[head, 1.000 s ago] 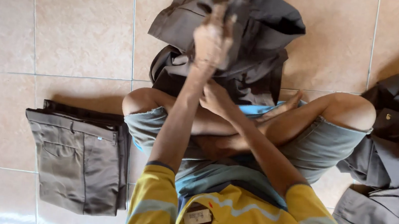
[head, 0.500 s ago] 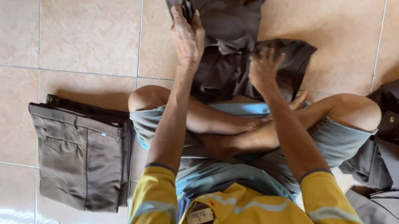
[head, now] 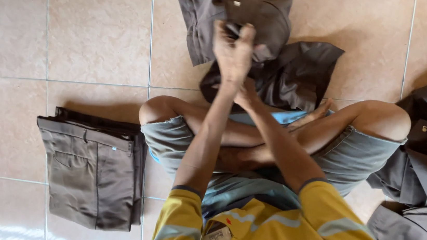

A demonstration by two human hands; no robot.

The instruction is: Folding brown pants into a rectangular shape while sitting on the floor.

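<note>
Trousers (head: 252, 40) gripped by two hands; one folded pair (head: 91, 171).

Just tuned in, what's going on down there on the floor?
A person in a yellow striped shirt sits cross-legged on the tan tiled floor. The left hand grips a dark brown cloth garment and holds it up in front of the knees, its lower part draped on the tiles. The right hand sits lower, at the garment's hanging edge, mostly hidden behind the left forearm. A folded stack of brown trousers lies to the left, and a loose pile of grey-brown clothes lies to the right.
</note>
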